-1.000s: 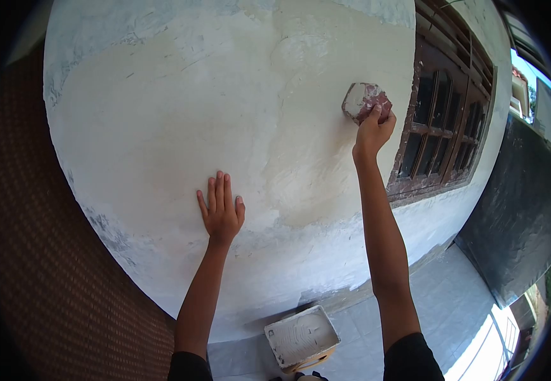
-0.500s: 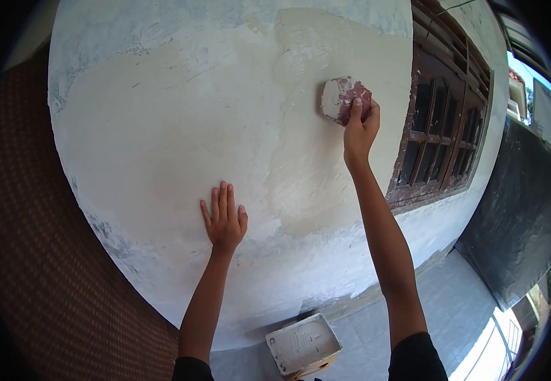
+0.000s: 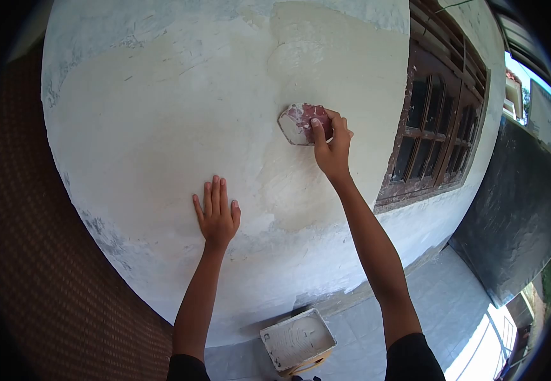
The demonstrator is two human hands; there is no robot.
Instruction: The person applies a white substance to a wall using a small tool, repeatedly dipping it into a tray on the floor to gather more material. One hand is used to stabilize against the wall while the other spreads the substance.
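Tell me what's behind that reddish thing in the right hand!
Behind the reddish piece in the right hand is the patchy pale wall, visible around the piece's edges. The spot it covers can't be seen.

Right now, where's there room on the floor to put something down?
Bare floor shows between the wall, tray and black sheet. It's crowded at the tray, with the wall behind and something yellow at its near edge.

Scraper before the wall, left of window, above tray
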